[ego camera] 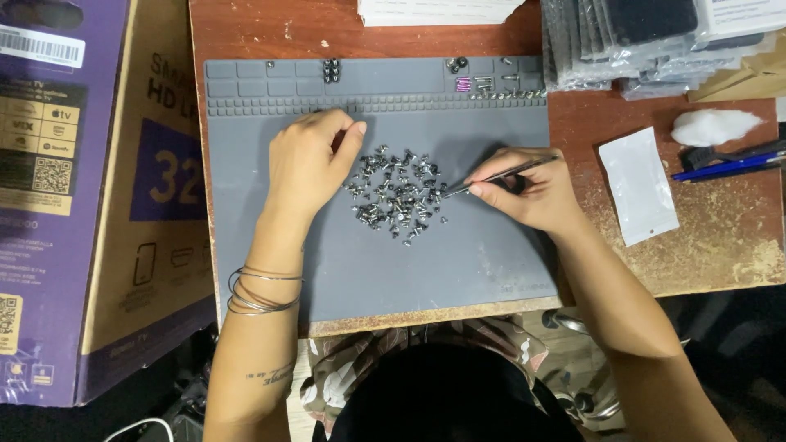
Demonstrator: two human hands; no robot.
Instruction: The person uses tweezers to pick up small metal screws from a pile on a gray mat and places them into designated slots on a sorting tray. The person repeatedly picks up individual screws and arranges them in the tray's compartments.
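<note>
A large purple and tan cardboard box (90, 188) is seen standing left of the grey mat (458, 270). The mat, a smooth rubbery rectangle with moulded compartments along its far edge, is laid on a worn reddish-brown worktop (720, 237). Stacked clear plastic packets (622, 41) are shown beyond the mat's right corner; a white pouch (639, 187), a cotton wad (714, 126) and a blue pen (725, 166) lie to its right. At the mat's centre a pile of small shiny metal screws (397, 196) is spread. The left hand (309, 164) rests just left of the pile, fingers curled together, holding nothing visible. The right hand (532, 190) is closed on slim metal tweezers (499, 176), their tip touching the pile's right edge.
</note>
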